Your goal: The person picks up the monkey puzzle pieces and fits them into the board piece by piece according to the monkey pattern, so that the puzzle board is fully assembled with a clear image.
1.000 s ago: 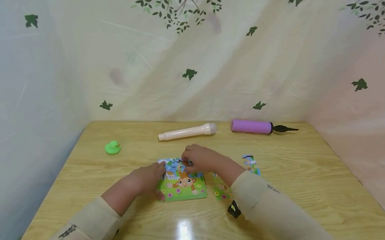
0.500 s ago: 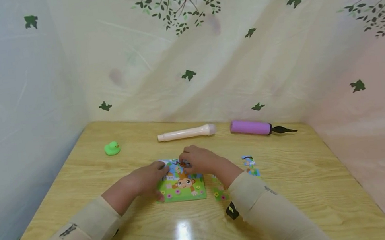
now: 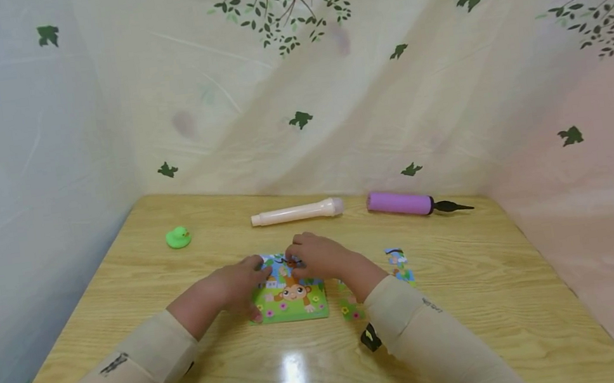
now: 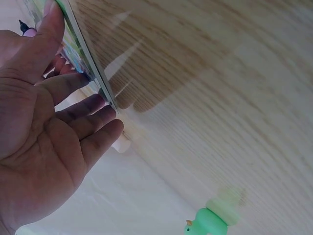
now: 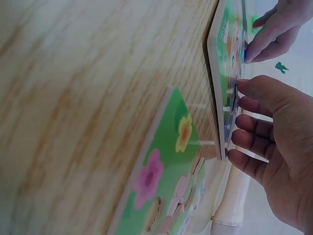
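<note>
A jigsaw puzzle board [image 3: 293, 312] with a cartoon monkey on green and blue lies on the table in front of me. My left hand [image 3: 235, 286] spans its left side; in the left wrist view the thumb [image 4: 51, 29] rests near one corner and the fairly straight fingers meet the edge. Over the upper part, my right hand [image 3: 321, 257] pinches a small puzzle piece [image 3: 293, 262] with brown on it, set against the picture. The piece is mostly hidden by the fingers. Loose puzzle pieces [image 5: 164, 161] with flowers lie beside the board, partly under the right wrist.
More loose pieces [image 3: 399, 264] lie right of the right forearm. Along the back are a green rubber duck [image 3: 178, 237], a pale microphone-shaped stick [image 3: 297, 212] and a purple hand pump [image 3: 400, 203] with a black nozzle. Cloth [image 3: 252, 121] printed with leaves hangs behind the table.
The right fingers and the piece have shifted slightly left on the board and the piece looks flatter in the picture. The left fingers have barely moved on the board.
</note>
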The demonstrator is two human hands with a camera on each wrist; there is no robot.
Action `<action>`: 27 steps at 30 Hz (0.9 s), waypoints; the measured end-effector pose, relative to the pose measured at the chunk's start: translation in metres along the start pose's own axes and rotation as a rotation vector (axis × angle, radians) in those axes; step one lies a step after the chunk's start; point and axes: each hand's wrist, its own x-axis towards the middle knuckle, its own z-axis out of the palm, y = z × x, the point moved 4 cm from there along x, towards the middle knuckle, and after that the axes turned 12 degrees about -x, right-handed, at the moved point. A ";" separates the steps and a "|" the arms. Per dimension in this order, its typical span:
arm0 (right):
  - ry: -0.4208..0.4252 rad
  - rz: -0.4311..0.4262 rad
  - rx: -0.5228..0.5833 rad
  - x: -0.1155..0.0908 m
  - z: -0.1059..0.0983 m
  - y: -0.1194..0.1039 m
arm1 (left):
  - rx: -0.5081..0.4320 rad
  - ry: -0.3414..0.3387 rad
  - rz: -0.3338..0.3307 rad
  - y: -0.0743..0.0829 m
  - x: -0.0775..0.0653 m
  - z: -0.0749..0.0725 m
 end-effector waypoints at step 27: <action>0.024 0.044 -0.011 -0.005 0.003 -0.005 | 0.035 0.002 -0.009 0.005 0.000 0.000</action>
